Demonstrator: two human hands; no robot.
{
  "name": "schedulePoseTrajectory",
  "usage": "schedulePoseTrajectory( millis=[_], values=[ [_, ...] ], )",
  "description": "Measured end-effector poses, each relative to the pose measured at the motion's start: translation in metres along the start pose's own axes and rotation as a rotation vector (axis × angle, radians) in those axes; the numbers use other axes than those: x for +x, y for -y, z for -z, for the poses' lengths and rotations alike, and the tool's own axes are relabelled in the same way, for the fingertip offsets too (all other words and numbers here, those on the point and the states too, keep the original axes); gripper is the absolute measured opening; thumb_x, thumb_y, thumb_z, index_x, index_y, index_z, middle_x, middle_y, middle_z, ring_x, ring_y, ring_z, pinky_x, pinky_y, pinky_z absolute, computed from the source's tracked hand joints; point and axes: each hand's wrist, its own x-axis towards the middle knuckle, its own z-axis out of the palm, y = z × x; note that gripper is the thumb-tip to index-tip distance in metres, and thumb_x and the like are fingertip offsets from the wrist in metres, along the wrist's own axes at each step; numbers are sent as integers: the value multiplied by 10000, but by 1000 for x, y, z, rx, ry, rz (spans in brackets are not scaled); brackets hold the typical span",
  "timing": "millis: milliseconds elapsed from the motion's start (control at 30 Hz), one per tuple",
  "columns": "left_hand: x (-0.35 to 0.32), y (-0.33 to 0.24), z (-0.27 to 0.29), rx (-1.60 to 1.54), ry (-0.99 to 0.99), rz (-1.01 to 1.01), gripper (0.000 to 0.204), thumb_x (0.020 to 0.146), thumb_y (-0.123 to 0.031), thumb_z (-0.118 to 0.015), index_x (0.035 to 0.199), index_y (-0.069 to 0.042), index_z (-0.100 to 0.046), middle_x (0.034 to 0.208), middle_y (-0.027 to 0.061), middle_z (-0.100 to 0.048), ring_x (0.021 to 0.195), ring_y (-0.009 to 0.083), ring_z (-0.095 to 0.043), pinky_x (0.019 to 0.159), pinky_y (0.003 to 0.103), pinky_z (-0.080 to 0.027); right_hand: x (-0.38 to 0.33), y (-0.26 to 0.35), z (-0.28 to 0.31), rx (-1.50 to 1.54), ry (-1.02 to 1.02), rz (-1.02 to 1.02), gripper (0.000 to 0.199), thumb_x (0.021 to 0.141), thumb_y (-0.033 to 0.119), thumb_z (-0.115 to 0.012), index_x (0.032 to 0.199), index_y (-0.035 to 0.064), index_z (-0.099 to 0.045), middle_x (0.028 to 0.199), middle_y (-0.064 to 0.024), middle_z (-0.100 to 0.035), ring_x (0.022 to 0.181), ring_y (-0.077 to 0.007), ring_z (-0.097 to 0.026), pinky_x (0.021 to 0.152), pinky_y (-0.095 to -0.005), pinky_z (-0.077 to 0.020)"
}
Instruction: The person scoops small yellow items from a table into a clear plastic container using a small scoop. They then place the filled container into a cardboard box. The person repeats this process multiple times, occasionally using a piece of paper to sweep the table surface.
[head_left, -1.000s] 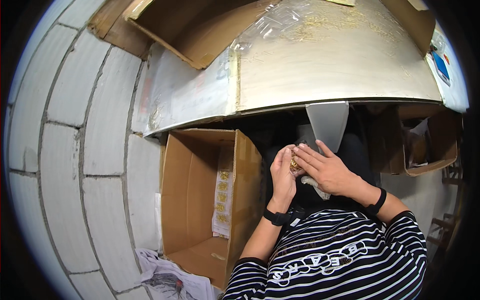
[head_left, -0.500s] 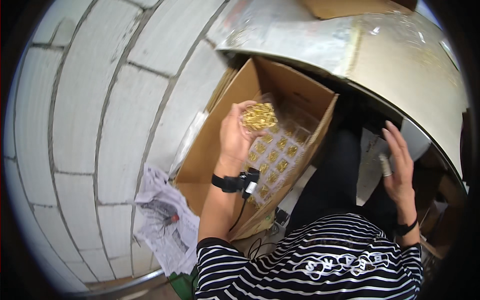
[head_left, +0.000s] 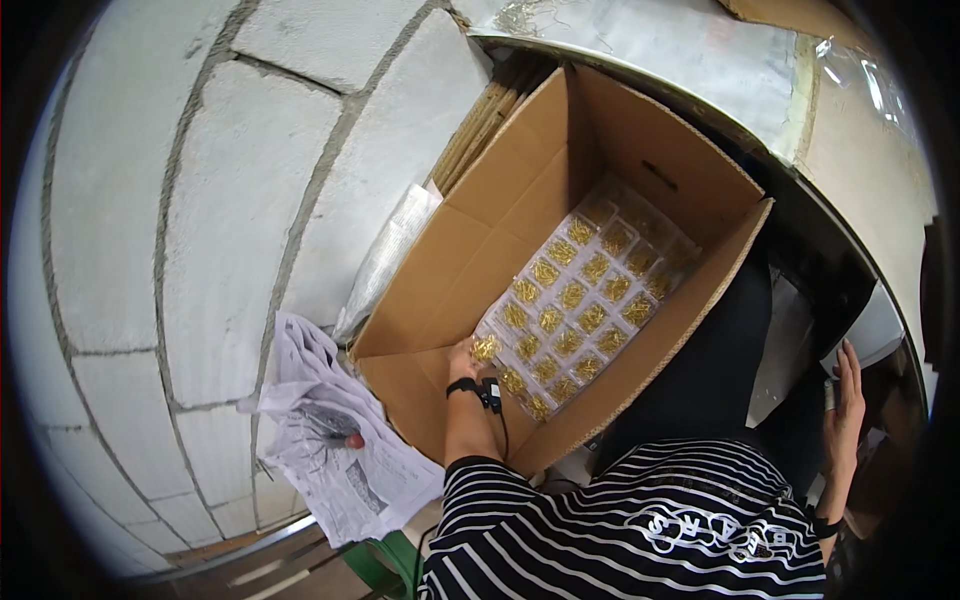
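Deep inside a tall cardboard box (head_left: 470, 245), at its near left corner, my left hand (head_left: 462, 360) holds a small clear pack of gold-coloured metal pieces (head_left: 485, 348). The hand's fingers are partly hidden. Beside it on the box's bottom, several similar clear packs (head_left: 569, 295) lie in rows, each with thin gold pieces inside. My right hand (head_left: 846, 400) is off to the far right, outside the box. Its fingers are stretched out and it holds nothing; a pale wrap circles one finger. A white surface lies close to its fingertips.
A table (head_left: 690, 70) with a plastic-covered top stands beyond the box. On the left is a white block wall (head_left: 240, 150). Crumpled printed paper (head_left: 350, 465) with a small red thing on it lies near the box's left corner, above a green stool (head_left: 385, 565).
My left hand has gone down into the box with the pack, which was held above the rows before. My right hand has moved down and right. The view has shifted too.
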Motion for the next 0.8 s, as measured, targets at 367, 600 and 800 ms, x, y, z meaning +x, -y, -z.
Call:
schedulePoseTrajectory(
  millis=[367,600,800],
  values=[
    [80,81,19,480,-324,-586,115,784,9,-541,743,18,-648,676,28,-558,641,164,-529,598,313,-444,9,37,-24,-187,353,-61,449,773,-68,-581,1218,-32,-532,1319,-189,-510,1191,-377,-507,1003,-387,-423],
    [10,25,-36,1140,-409,-484,241,793,-7,-494,973,69,-634,962,260,-650,915,404,-634,805,464,-484,9,41,-33,-195,402,-76,385,781,-35,-593,1164,-38,-560,1212,-206,-572,1107,-389,-549,938,-400,-457],
    [-3,20,-44,1185,-158,-643,403,779,51,-516,1169,-12,-593,1223,212,-556,1158,376,-511,991,423,-416,3,34,-40,-215,434,-111,387,766,-22,-610,1151,-25,-575,1186,-205,-587,1078,-391,-563,917,-402,-468]
  ],
)
